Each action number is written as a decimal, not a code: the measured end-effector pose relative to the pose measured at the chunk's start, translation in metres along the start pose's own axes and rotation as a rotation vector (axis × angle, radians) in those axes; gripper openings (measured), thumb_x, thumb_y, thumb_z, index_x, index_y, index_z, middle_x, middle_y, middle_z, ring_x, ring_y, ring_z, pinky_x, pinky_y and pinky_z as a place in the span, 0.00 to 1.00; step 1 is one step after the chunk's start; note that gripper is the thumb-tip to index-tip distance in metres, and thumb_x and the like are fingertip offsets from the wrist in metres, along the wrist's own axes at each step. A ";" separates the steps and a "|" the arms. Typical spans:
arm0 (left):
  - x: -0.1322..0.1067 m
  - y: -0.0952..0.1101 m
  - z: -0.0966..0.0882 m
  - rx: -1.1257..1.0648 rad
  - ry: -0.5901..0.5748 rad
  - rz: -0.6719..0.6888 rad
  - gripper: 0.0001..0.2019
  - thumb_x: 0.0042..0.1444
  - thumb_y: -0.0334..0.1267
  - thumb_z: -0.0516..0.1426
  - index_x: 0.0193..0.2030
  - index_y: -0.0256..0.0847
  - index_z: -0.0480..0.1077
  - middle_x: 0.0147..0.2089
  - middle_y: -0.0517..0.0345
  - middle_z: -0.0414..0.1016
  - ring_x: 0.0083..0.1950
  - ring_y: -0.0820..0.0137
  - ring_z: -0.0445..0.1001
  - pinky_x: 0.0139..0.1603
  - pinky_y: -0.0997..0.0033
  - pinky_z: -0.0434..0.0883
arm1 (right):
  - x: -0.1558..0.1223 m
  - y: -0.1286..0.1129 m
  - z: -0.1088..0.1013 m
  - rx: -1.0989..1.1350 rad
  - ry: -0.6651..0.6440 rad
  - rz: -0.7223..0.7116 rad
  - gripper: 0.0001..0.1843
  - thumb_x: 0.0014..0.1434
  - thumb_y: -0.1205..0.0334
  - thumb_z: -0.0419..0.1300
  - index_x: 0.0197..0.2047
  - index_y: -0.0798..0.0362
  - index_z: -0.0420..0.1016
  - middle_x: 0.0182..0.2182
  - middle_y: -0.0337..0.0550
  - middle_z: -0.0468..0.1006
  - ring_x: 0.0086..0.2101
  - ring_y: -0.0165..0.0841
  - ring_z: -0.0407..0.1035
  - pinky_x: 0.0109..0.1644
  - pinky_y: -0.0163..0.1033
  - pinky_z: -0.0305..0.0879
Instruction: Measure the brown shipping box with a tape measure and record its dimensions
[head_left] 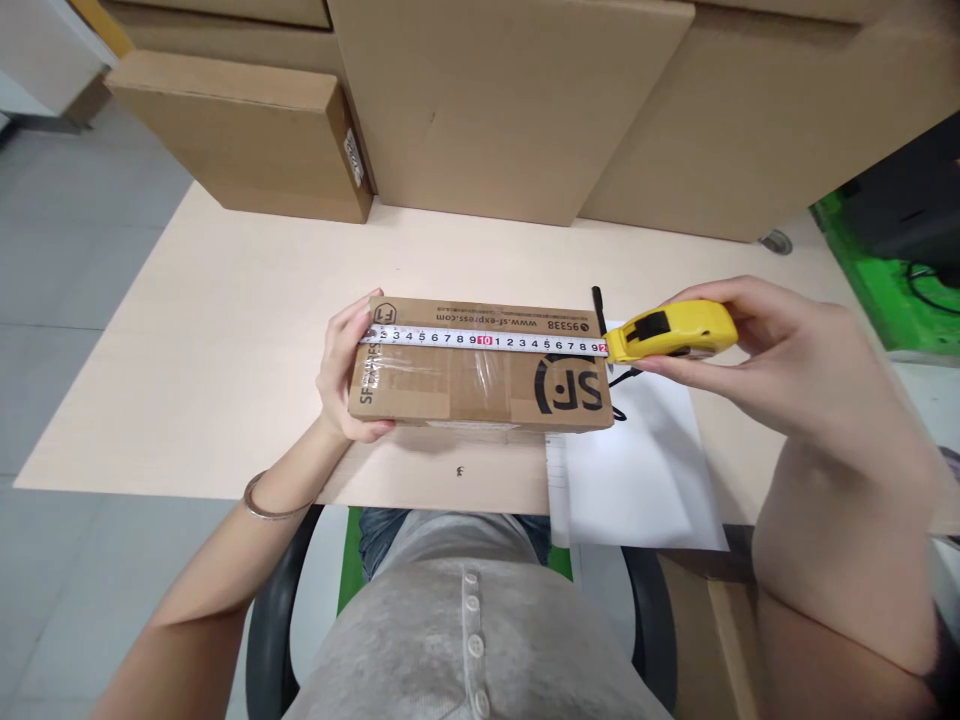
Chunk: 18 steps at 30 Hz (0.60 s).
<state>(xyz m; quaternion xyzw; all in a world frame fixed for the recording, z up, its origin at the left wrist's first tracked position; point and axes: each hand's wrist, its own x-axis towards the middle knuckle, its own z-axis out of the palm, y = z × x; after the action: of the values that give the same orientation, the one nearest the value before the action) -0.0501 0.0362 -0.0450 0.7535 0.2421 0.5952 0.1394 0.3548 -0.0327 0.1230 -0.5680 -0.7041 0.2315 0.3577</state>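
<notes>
Now | left hand (pixel 341 368) clasps box (pixel 480 392), left end | right hand (pixel 757 345) grips tape measure (pixel 671 332), right end

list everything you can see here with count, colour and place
table: one, pale wood
small box: one, brown, mid table
tape measure: one, yellow, blade stretched along small box's top
paper: one sheet, white, table's near edge, right
pen: one, black, behind small box's right corner
large boxes: at least three, brown, back of table
bracelet: one, silver, left wrist
left hand: grips small box's left end
right hand: holds tape measure
</notes>
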 end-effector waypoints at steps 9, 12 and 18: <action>-0.001 -0.004 -0.004 -0.033 -0.009 -0.031 0.63 0.35 0.87 0.61 0.78 0.65 0.59 0.69 0.49 0.70 0.73 0.33 0.69 0.75 0.25 0.64 | 0.002 -0.021 -0.011 -0.122 -0.040 -0.056 0.19 0.51 0.48 0.79 0.45 0.40 0.84 0.41 0.42 0.85 0.38 0.43 0.79 0.41 0.49 0.75; 0.001 -0.001 -0.004 -0.057 -0.031 -0.024 0.63 0.34 0.85 0.63 0.78 0.66 0.58 0.71 0.50 0.69 0.74 0.34 0.69 0.74 0.27 0.65 | 0.016 -0.047 0.001 -0.180 -0.099 -0.145 0.17 0.54 0.46 0.77 0.44 0.42 0.84 0.41 0.42 0.86 0.37 0.42 0.78 0.41 0.48 0.74; 0.007 0.017 0.005 -0.036 -0.073 -0.108 0.69 0.35 0.86 0.62 0.82 0.67 0.39 0.77 0.47 0.61 0.75 0.37 0.67 0.71 0.32 0.69 | 0.060 -0.089 0.072 -0.124 -0.287 -0.261 0.17 0.57 0.47 0.74 0.44 0.46 0.81 0.40 0.41 0.85 0.40 0.43 0.78 0.45 0.48 0.74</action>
<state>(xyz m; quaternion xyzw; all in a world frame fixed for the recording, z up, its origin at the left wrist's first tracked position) -0.0410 0.0261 -0.0323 0.7578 0.2666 0.5633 0.1934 0.2370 0.0088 0.1571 -0.4542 -0.8283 0.2179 0.2451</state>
